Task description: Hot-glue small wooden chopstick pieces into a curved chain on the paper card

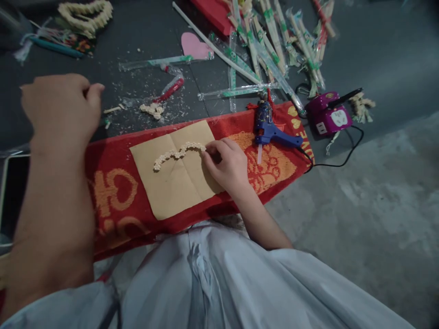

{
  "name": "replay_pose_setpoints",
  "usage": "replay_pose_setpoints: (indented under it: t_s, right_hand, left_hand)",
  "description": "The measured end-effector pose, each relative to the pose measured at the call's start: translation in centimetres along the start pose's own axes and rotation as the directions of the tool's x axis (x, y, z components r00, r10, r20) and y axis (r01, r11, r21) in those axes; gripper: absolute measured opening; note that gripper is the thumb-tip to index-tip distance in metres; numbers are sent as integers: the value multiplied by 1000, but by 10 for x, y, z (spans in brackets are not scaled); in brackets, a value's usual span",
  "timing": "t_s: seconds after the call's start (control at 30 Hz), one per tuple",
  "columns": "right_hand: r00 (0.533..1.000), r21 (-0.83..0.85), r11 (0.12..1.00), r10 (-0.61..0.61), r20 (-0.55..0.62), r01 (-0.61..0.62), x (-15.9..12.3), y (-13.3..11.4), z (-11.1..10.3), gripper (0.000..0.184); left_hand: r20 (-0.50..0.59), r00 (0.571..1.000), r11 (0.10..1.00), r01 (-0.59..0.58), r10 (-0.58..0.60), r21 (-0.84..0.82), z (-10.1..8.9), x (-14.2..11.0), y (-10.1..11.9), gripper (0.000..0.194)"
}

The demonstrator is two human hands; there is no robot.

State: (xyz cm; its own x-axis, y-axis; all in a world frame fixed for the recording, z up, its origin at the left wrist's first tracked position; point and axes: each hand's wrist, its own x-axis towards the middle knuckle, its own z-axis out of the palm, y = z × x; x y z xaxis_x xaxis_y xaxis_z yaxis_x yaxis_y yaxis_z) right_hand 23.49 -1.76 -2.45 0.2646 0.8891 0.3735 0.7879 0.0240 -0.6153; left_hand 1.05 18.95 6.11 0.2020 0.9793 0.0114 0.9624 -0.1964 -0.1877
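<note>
The right hand (228,167) is pinching the end of a wavy strip (179,154), which is cream, bumpy and thin like a worm. The strip is lying on a square of tan paper (174,192) with fold lines in it. The left hand (61,103) is curling into a fist over the desk (144,27). The paper is resting on a soft, fuzzy red cloth (115,153) with orange letters and hearts. A smooth blue glue gun (270,131) is lying on the cloth too, and its black cord is running near a shiny purple box (325,114). Thin sticks (274,41) in crinkly wrappers are making a messy heap, and a pink heart (194,45) is lying near them. The desk is dark and flat, and little white crumbs are dotting it. The gray floor (377,192) is showing blotches. The left arm is hiding part of a dark, flat thing (13,192), and the fist is hiding its own fingertips.
</note>
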Motion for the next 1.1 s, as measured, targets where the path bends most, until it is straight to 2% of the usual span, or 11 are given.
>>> replay_pose_setpoints:
  t_s: [0.03, 0.1, 0.23, 0.37, 0.47, 0.53, 0.63, 0.77, 0.97, 1.03, 1.1]
  right_hand:
    - [1000, 8, 1000, -3, -11, 3, 0, 0, 0, 13]
    - [1000, 26, 1000, -4, -29, 4, -1, 1, 1, 12]
    - [999, 49, 999, 19, -27, -18, -1, 1, 1, 12]
    - [999, 31, 998, 45, 14, -46, -1, 0, -1, 12]
    - [998, 30, 998, 56, 21, -56, -1, 0, -1, 12]
    - [999, 42, 998, 48, 9, -49, -1, 0, -1, 12]
    - [999, 56, 998, 41, 1, -41, -1, 0, -1, 11]
    - [1000, 69, 997, 27, -8, -27, -2, 1, -1, 10]
    - [999, 62, 998, 32, 10, -33, -2, 0, -2, 9]
    - [1000, 65, 998, 22, -2, -22, -3, 0, -2, 10]
    - [1000, 64, 998, 2, -21, -1, -3, 1, -2, 12]
  left_hand:
    - [41, 996, 996, 79, -80, 42, -5, -5, 5, 62]
    - [85, 990, 992, 108, -113, 68, -10, -13, 10, 58]
    - [19, 1000, 1000, 18, -18, 1, -4, -22, 2, 55]
    - [-52, 999, 999, 6, -9, -53, 12, -29, -17, 57]
    - [-205, 965, 955, -208, 165, -213, 22, -38, -23, 55]
    - [-233, 918, 868, -384, 322, -315, 27, -45, -21, 53]
    - [-212, 866, 749, -498, 452, -437, 31, -57, -8, 52]
    - [-173, 840, 657, -515, 514, -551, 27, -65, 14, 39]
    - [6, 771, 662, -543, 637, -517, 14, -50, 40, 33]
    - [26, 738, 646, -572, 674, -506, 11, -45, 43, 33]
    - [11, 738, 636, -574, 675, -515, 9, -46, 42, 36]
